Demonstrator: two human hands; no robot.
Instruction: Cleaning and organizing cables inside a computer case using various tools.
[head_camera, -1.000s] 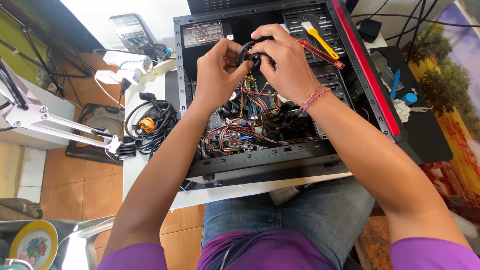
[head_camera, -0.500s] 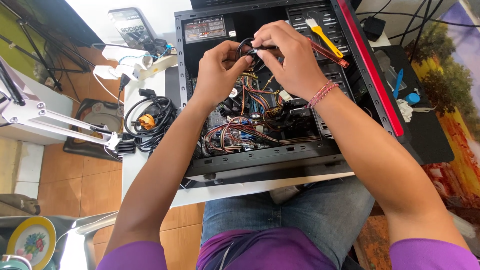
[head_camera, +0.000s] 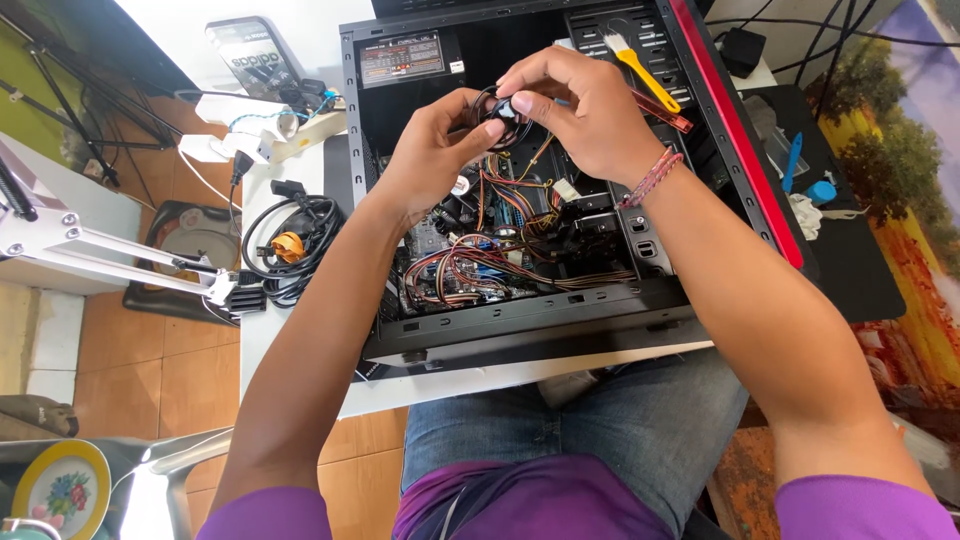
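Purple cloth of my shirt filled the near edge of the view, with my blue jeans (head_camera: 600, 430) just beyond it and my knees tucked under the white tabletop (head_camera: 300, 330). On that tabletop the black computer case (head_camera: 520, 330) lay on its side, open toward me, its red trim strip (head_camera: 740, 130) running along the right edge. Inside, closest to me, bundles of red, black and orange wires (head_camera: 480, 265) crossed the board.

Above those wires both my hands met over the middle of the case. My left hand (head_camera: 425, 160) cupped a coil of dark cable (head_camera: 490, 108) from the left, thumb and fingers pinched on its rim. My right hand (head_camera: 585, 110), a beaded bracelet (head_camera: 650, 178) at its wrist, closed on the same coil from the right, fingertips pressed at a small pale-blue fitting at its top. The two hands touched at the fingertips, both clamped on the cable, which hung free of the board below.

Farther back, a yellow-handled brush (head_camera: 640, 65) rested on the drive bays, a red strip just beside it. To the left of the case lay a coiled black power cord (head_camera: 295, 235) with an orange plug, and beyond it a white power strip (head_camera: 235, 140). To the right, on a dark mat, sat a blue tool (head_camera: 793, 160).
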